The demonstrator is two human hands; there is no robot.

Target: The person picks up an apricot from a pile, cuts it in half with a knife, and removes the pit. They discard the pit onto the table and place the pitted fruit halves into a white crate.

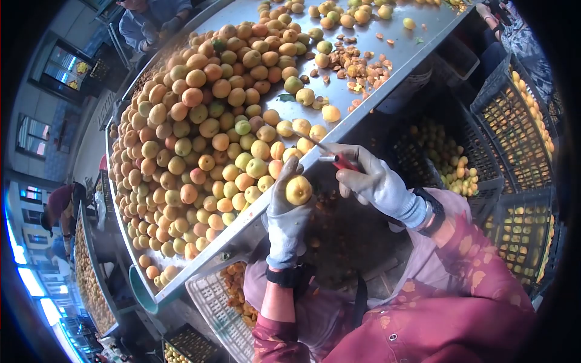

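Note:
My left hand (283,209), in a pale work glove, is closed around a yellow apricot (299,191) just off the near edge of the metal table. To its right, my right hand (376,181), gloved as well, grips a small knife by its red handle (345,162). The thin blade points up and left over the table rim, apart from the held apricot. A large heap of apricots (200,133) covers much of the metal table (387,60) beyond my hands. Pits and orange scraps (360,69) lie near the table's right edge.
At my right stand black crates (514,121) of apricots. A white basket (212,308) with orange pieces sits below the table at my left, near a green basin (140,290). One person (148,27) works across the table; others are at far left and upper right.

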